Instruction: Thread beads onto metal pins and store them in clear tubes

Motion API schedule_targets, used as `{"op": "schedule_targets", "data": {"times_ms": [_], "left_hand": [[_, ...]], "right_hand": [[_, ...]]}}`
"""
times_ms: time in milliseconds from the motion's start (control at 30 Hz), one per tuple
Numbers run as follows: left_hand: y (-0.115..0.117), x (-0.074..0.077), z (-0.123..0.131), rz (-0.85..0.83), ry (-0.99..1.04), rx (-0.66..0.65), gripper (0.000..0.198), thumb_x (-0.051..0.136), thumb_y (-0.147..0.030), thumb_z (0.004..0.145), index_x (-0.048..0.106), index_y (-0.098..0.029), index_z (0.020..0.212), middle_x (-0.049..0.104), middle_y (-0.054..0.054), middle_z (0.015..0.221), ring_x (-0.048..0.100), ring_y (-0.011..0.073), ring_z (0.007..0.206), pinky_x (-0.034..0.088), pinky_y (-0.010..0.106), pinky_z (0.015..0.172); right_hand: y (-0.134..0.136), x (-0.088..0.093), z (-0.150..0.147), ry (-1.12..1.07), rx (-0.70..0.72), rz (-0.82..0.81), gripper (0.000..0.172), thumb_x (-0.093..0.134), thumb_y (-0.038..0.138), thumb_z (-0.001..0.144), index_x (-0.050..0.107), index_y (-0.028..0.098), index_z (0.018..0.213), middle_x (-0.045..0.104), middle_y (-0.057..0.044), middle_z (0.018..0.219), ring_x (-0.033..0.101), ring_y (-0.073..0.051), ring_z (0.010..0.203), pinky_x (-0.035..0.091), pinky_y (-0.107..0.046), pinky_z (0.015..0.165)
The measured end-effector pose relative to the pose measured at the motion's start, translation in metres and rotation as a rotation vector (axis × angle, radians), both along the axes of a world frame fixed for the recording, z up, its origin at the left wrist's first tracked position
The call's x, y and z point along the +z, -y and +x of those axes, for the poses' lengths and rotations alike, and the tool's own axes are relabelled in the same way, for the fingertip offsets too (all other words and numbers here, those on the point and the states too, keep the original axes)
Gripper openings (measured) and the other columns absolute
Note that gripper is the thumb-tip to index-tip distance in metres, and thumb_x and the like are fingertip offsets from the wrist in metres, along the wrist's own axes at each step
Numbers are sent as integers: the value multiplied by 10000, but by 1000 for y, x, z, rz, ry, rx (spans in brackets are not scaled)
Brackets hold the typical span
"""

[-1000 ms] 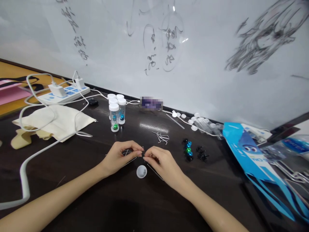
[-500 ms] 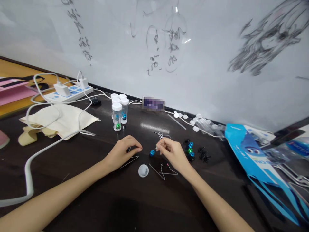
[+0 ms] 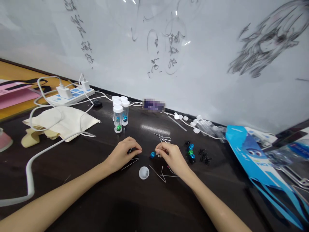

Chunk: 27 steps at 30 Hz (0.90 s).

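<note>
My left hand (image 3: pixel 125 152) is closed in a pinch above the dark table; what its fingertips hold, if anything, is hidden. Thin bent wires (image 3: pixel 130 163) lie partly under it. Across from it, my right hand (image 3: pixel 170 154) pinches a small white piece (image 3: pixel 158 155), too small to make out fully. Between the hands, nearest my right fingertips, sits a shiny blue bell-like ball (image 3: pixel 152 155). Closer to me are a round white cap (image 3: pixel 144 173) with something dark in it and bent wires (image 3: pixel 158 174), one with a pink tip. More wires (image 3: pixel 164 138) lie behind my right hand.
Capped clear tubes (image 3: pixel 118 119) with blue and green balls stand behind my left hand. To the right lie blue and green balls (image 3: pixel 191 152), black pieces (image 3: pixel 204 156), loose tubes with white caps (image 3: pixel 206 125) and a blue package (image 3: pixel 251 154). A white cable (image 3: pixel 30 174) crosses the left.
The view has shifted slightly. My right hand has turned a little, and the small white piece now shows below its fingertips. My left hand keeps nearly the same pose.
</note>
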<state>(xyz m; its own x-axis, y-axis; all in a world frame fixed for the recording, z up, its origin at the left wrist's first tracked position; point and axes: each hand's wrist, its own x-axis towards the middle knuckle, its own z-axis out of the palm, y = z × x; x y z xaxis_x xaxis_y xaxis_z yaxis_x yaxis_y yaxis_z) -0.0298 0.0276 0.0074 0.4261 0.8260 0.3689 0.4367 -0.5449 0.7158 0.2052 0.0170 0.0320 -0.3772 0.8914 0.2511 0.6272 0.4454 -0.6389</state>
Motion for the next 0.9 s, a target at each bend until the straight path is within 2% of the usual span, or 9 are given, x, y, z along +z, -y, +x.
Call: {"op": "schedule_targets", "data": {"times_ms": [133,267,733,900], "left_hand": [[0,-2,0,1,-4,-5,94,638,-146,849,692,-213,809,674,3,811,593,181,865,469,297,780],[0,-3,0,-2,0,-2,90,639,-154,850,692,-213,808,671,5,812,595,182,867,471,297,781],[-1,-2,-2,-14,-2,85,90,633,-179,847,694,-223,799,683,1,817,606,184,857,472,292,764],[-2,-3,-2,-13,4,88,94,630,-186,850,688,-229,790,686,-5,814,607,181,854,471,290,756]], "right_hand": [[3,1,-2,36,36,43,186,534,124,909,629,205,771,680,-11,831,621,-157,729,453,-265,699],[4,0,-2,63,72,68,189,525,112,920,640,209,805,674,-20,846,629,-166,764,463,-275,741],[3,-5,1,40,121,92,198,530,98,927,635,207,800,665,-10,838,624,-154,763,466,-258,730],[2,-10,-1,11,91,97,183,526,127,934,610,203,790,650,-13,827,614,-155,741,465,-261,708]]}}
